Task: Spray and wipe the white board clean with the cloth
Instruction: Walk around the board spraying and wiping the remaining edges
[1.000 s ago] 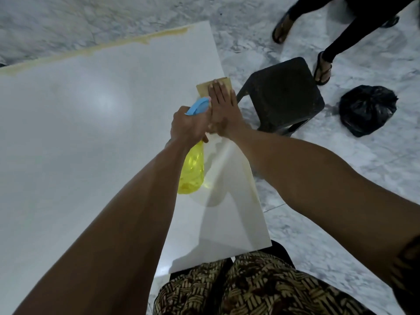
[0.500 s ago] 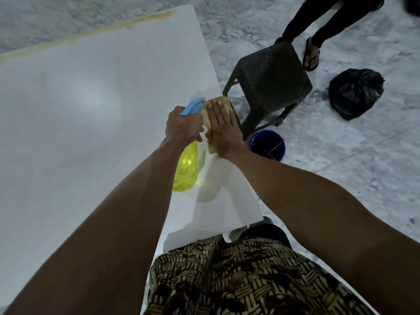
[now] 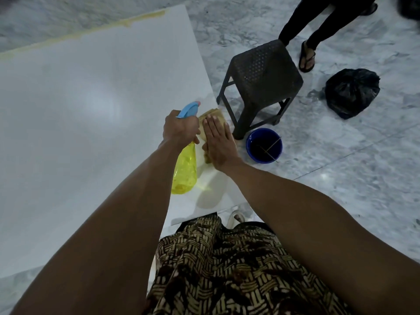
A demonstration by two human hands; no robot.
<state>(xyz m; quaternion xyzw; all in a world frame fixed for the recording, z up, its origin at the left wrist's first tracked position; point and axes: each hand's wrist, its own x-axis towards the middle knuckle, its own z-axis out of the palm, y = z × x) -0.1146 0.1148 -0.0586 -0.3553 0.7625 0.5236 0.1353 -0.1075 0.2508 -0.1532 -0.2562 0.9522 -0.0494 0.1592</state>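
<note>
White board (image 3: pixel 79 110) shown lying flat, w/ yellowish strip along its far edge. Spray bottle (image 3: pixel 184 171) (yellow body, blue head) is gripped by left hand (image 3: pixel 180 130), fingers curled round the neck, near board's right edge. Cloth (image 3: pixel 213 117) is pressed flat onto board at that edge by right hand (image 3: pixel 218 142), fingers straight. Stool (image 3: pixel 261 80), bucket (image 3: pixel 264 145) & black bag (image 3: pixel 351 92) are seen on floor right of board.

A home's tiled room: grey marble floor (image 3: pixel 341 178), plastic stool (image 3: pixel 263 73), blue bucket (image 3: pixel 264 145), tied black rubbish bag (image 3: pixel 351 92).
</note>
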